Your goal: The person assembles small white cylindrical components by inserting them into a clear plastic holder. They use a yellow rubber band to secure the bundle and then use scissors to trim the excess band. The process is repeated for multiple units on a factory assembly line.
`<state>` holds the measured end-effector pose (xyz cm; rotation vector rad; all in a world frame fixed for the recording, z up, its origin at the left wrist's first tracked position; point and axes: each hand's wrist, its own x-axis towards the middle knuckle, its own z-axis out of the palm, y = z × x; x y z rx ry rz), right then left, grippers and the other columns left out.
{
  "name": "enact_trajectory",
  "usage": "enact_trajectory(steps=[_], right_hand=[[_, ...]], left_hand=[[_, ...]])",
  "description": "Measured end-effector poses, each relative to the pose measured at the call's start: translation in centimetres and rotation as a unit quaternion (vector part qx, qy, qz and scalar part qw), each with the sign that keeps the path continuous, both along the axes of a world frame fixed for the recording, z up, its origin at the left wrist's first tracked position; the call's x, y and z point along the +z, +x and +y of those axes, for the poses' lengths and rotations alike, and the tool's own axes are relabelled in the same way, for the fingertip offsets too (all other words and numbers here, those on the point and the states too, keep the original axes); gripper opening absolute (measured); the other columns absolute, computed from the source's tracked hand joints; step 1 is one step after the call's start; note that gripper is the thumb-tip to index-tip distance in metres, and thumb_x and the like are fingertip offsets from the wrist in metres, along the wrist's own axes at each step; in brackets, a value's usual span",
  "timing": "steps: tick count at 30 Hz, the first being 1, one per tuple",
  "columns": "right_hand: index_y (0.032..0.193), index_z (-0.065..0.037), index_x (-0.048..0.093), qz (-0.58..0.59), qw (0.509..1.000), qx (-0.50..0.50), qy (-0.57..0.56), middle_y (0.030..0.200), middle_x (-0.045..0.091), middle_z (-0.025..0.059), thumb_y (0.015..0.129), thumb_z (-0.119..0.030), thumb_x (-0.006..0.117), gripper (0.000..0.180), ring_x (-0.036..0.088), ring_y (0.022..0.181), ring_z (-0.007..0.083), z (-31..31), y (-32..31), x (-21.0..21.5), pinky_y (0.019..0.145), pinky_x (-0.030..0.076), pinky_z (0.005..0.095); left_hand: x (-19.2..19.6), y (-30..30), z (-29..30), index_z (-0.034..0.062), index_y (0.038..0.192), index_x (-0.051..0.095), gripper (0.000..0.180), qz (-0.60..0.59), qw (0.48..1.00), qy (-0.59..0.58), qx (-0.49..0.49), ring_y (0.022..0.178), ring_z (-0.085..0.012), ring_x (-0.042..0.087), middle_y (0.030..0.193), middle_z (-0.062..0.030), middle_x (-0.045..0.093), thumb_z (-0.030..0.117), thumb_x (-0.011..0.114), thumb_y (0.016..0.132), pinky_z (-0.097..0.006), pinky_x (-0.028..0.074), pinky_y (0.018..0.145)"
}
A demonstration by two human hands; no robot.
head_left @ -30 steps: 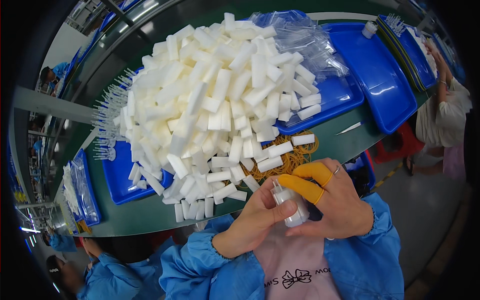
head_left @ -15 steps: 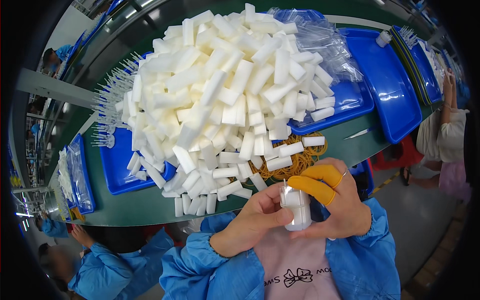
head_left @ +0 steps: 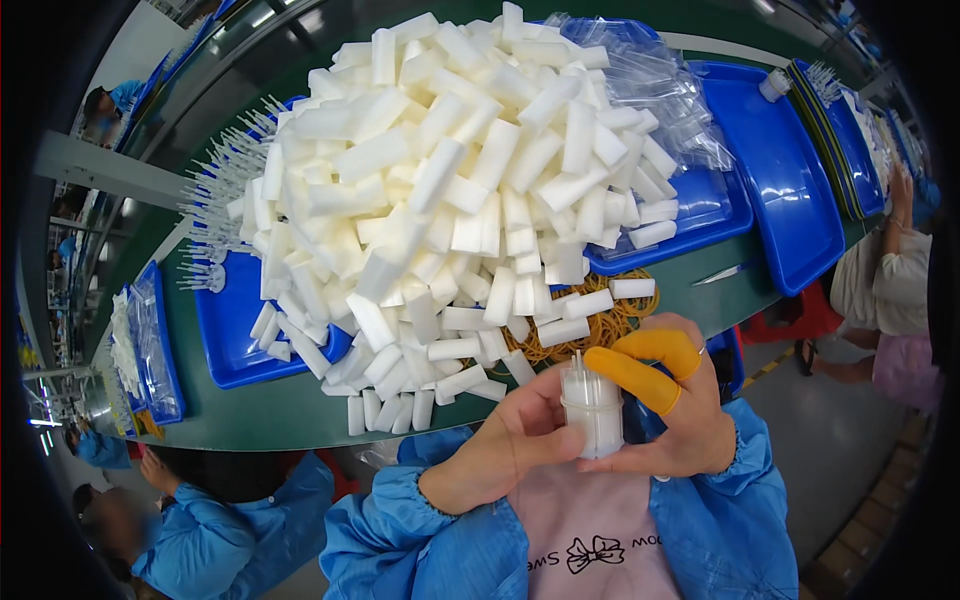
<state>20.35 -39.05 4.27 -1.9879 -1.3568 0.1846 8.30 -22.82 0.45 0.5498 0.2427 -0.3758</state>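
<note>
A small clear plastic container with white filling stands nearly upright before my chest. Thin clear prongs rise from its top, and a pale band circles its upper part. My left hand grips it from the left, thumb against the lower wall. On the other side, my right hand closes round it, thumb near the bottom. Yellow finger cots cover two right fingers, one of them at the container's top rim. Just beyond lie tan rubber bands, partly under a large heap of white foam blocks.
Clear plastic pieces fill a blue tray at the back right, beside another blue tray. Tweezers lie on the green table. White spiky parts stand at left. Co-workers sit on both sides.
The container has turned slightly in my hands; its band and prongs show more plainly. My right fingers have shifted a little to the right. The view has moved slightly.
</note>
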Motion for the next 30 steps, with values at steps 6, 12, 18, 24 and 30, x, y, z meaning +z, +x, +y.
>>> enact_trajectory(steps=[6, 12, 18, 24, 30], right_hand=[[0.118, -0.008, 0.059, 0.004, 1.0, -0.018, 0.025, 0.106, 0.053, 0.008, 0.058, -0.044, 0.079, 0.073, 0.05, 0.096, 0.0304, 0.3, -0.1, 0.2, 0.09, 0.037, 0.0473], [0.118, -0.007, 0.059, -0.034, 0.999, 0.007, 0.0, 0.108, 0.053, 0.0087, 0.058, -0.045, 0.079, 0.074, 0.048, 0.099, 0.0303, 0.2, 0.0, 0.0, 0.091, 0.037, 0.0483], [0.114, -0.008, 0.062, -0.029, 0.999, -0.022, 0.008, 0.105, 0.054, 0.0073, 0.058, -0.047, 0.078, 0.07, 0.049, 0.097, 0.0292, 0.3, 0.0, -0.1, 0.091, 0.037, 0.0489], [0.112, -0.006, 0.062, -0.052, 0.998, -0.017, 0.021, 0.104, 0.054, 0.0083, 0.058, -0.047, 0.078, 0.07, 0.049, 0.096, 0.0295, 0.3, -0.2, -0.5, 0.091, 0.036, 0.0484], [0.111, -0.005, 0.062, 0.006, 0.999, -0.016, 0.052, 0.103, 0.052, 0.01, 0.056, -0.046, 0.08, 0.07, 0.048, 0.096, 0.0304, 0.5, 0.3, -0.5, 0.089, 0.037, 0.0479]], left_hand=[[0.0, 0.4, 0.4, 0.0043, 0.138, 0.034, 0.065, -0.001, 1.0, -0.017, -0.024, 0.113, -0.0138, 0.051, 0.125, -0.0045, 0.052, 0.027, 0.066, 0.086, -0.03, 0.041, 0.096], [-0.2, 0.5, -0.4, 0.0041, 0.137, 0.035, 0.063, 0.003, 1.0, -0.012, 0.015, 0.113, -0.0139, 0.051, 0.125, -0.0049, 0.052, 0.029, 0.064, 0.087, -0.029, 0.041, 0.096], [-0.3, 0.7, 0.1, 0.0037, 0.135, 0.036, 0.058, 0.025, 0.999, -0.035, 0.005, 0.113, -0.0133, 0.051, 0.122, -0.0042, 0.054, 0.026, 0.063, 0.088, -0.03, 0.04, 0.097], [-1.0, 0.4, -0.7, 0.0042, 0.133, 0.04, 0.053, -0.005, 0.999, -0.012, 0.034, 0.112, -0.0115, 0.051, 0.121, -0.0031, 0.054, 0.03, 0.058, 0.091, -0.029, 0.041, 0.094], [-0.6, 0.5, -0.1, 0.0034, 0.132, 0.04, 0.059, 0.028, 0.999, -0.033, -0.005, 0.113, -0.0144, 0.052, 0.123, -0.0058, 0.053, 0.034, 0.063, 0.087, -0.031, 0.042, 0.095]])
